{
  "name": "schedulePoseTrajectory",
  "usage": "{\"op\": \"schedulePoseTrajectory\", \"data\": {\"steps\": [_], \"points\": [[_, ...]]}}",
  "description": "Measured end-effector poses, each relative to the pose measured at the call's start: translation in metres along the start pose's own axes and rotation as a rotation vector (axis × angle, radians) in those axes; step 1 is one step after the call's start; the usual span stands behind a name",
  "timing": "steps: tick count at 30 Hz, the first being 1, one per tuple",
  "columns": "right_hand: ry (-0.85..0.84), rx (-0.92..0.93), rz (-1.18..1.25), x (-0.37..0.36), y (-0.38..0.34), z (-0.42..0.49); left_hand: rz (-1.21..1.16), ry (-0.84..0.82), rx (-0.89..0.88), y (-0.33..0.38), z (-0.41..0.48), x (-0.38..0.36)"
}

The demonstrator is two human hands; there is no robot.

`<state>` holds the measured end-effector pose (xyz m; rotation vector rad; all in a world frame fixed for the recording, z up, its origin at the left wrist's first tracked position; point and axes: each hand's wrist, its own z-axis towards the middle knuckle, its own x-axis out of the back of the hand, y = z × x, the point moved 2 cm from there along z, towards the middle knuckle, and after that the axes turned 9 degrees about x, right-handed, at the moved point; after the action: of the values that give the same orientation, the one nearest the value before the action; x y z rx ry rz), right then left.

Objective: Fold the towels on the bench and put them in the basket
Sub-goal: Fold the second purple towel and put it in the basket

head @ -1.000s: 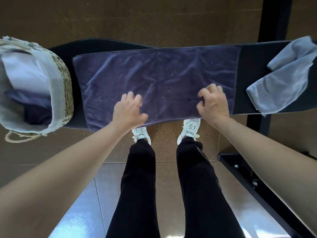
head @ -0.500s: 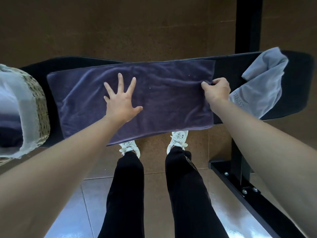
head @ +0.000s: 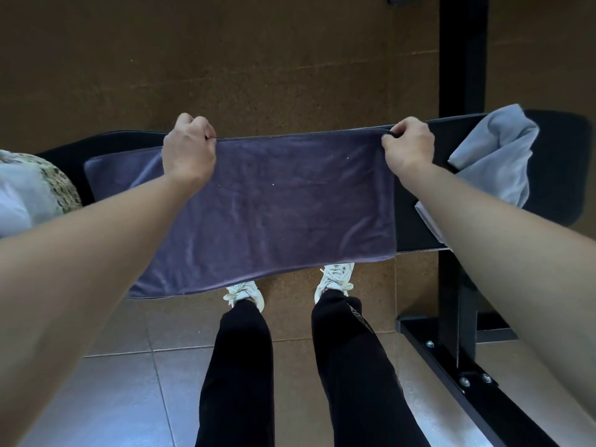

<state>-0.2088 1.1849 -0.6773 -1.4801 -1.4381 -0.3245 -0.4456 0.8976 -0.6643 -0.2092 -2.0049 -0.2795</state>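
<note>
A dark purple towel [head: 290, 204] lies spread lengthwise on the black bench [head: 548, 162]. Its near edge hangs over the bench's front side. My left hand [head: 188, 150] grips the towel's far edge left of the middle. My right hand [head: 408, 143] pinches the far right corner, which is bunched in its fingers. A crumpled light grey towel [head: 496, 153] lies on the bench's right end, partly behind my right forearm. The woven basket [head: 54, 185] with a pale liner stands at the left edge, mostly cut off by the frame.
A black metal post [head: 461, 59] rises behind the bench on the right, and its floor frame [head: 451, 359] runs toward me. My legs and white shoes [head: 335, 275] stand close to the bench's front. Brown floor lies beyond the bench.
My left hand went from pressing flat on the towel's middle to gripping its far edge. My right hand moved up from the right edge to the far right corner. The view shifted right.
</note>
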Motion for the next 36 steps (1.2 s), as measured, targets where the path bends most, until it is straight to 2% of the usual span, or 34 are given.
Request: {"op": "schedulePoseTrajectory", "data": {"steps": [8,13,15,17,20,22,25,29,30,32,36], "points": [[0.077,0.03,0.05,0.024,0.0,0.011,0.163,-0.079,-0.138,0.026,0.009,-0.009],[-0.005,-0.038,0.091,0.024,0.012,-0.006,-0.133,0.108,-0.101,0.043,-0.006,-0.007],[-0.054,-0.053,0.128,0.021,0.024,-0.028,-0.176,0.137,-0.13,0.045,-0.032,-0.012],[-0.126,0.006,0.137,0.022,0.034,-0.056,-0.188,0.112,-0.153,0.042,-0.067,-0.025],[-0.234,0.223,0.051,0.025,0.049,-0.091,-0.281,-0.021,-0.119,0.037,-0.12,-0.047],[-0.269,0.321,0.087,0.023,0.057,-0.103,-0.422,-0.138,-0.063,0.041,-0.15,-0.058],[-0.342,0.302,0.236,0.019,0.05,-0.117,-0.684,-0.38,0.024,0.062,-0.189,-0.063],[-0.447,0.275,0.362,0.008,0.008,-0.132,-1.037,-0.774,0.106,0.096,-0.221,-0.057],[-0.473,0.269,0.378,0.005,-0.004,-0.135,-1.105,-0.83,0.11,0.101,-0.224,-0.056],[-0.528,0.229,0.415,-0.001,-0.023,-0.14,-1.155,-0.8,0.119,0.103,-0.226,-0.055],[-0.562,0.211,0.481,-0.008,-0.061,-0.145,-1.065,-0.544,0.232,0.089,-0.221,-0.042]]}}
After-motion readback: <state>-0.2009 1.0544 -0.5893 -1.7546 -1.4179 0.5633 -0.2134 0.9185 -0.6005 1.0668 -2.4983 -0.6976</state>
